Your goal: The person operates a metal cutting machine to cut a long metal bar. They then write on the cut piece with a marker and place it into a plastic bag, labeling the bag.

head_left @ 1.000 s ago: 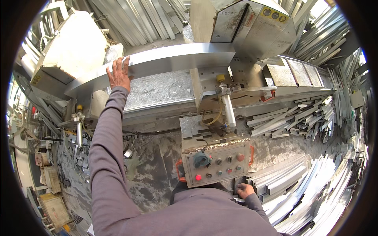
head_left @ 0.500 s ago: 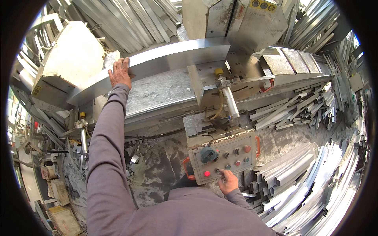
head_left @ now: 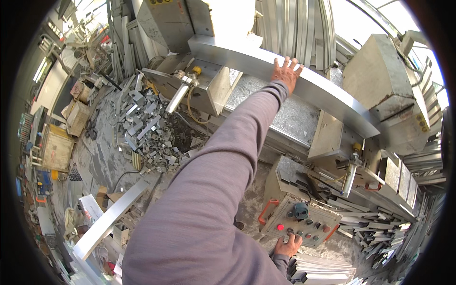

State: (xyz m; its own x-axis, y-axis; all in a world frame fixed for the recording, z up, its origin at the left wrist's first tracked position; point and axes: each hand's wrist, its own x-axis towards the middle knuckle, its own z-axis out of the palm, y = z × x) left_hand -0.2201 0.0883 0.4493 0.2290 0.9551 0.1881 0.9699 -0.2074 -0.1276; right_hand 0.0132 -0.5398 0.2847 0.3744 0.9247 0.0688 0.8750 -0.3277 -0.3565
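- Your metal bar [head_left: 327, 92] lies lengthwise above the machine bed [head_left: 294, 114], one end at the left housing [head_left: 164, 26] and the other at the right housing [head_left: 380, 71]; half a second ago it rose toward the right of your view, and now it slopes down that way.
- Your left hand [head_left: 286, 75] lies over the bar's top edge with its fingers spread wide, as before. It now appears nearer the middle of the bar, though the wide lens makes that hard to judge.
- Your right hand [head_left: 288, 245] is at the lower edge of the control panel [head_left: 284, 213], fingers partly curled beside a dark knob. A second ago it was off the panel, below its right side; by half a second ago it had reached the knobs. You cannot tell from here whether it is pressing or turning anything.
- The red light [head_left: 280, 227] on that panel glows in all three views.
- Your view has swung left: the panel sits lower and farther right, and the left housing has moved to the top.
- More of the offcut heap [head_left: 152, 128] shows on your left, and a loose pale bar [head_left: 111, 218] has come into sight at lower left.
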